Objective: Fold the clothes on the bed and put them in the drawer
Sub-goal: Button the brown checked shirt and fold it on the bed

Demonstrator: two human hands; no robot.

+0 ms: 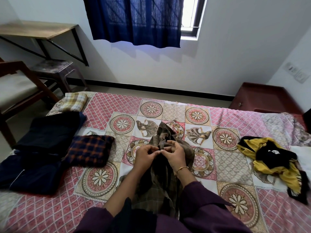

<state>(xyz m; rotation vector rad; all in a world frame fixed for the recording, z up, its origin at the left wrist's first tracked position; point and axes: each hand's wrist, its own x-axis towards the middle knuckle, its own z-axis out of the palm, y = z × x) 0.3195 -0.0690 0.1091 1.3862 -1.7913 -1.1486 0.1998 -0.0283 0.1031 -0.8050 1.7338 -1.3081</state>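
Observation:
A brown checked shirt (pixel 165 185) lies bunched on the patterned bed cover (pixel 227 165), running from my body toward the middle of the bed. My left hand (pixel 145 156) and my right hand (pixel 174 153) meet over its upper part, and each pinches the cloth between thumb and fingers. A gold bangle sits on my right wrist. A folded navy and orange checked garment (pixel 90 150) lies to the left. Folded dark navy clothes (pixel 45 148) are stacked beside it. A crumpled yellow and black garment (pixel 276 162) lies unfolded at the right.
A folded yellow checked cloth (pixel 74 101) rests at the bed's far left corner. A wooden chair (pixel 18 86), a stool (pixel 55 68) and a wall desk (pixel 37 30) stand at the left. A dark red cabinet (pixel 262 98) stands beyond the bed at the right. A blue curtain (pixel 136 21) hangs ahead.

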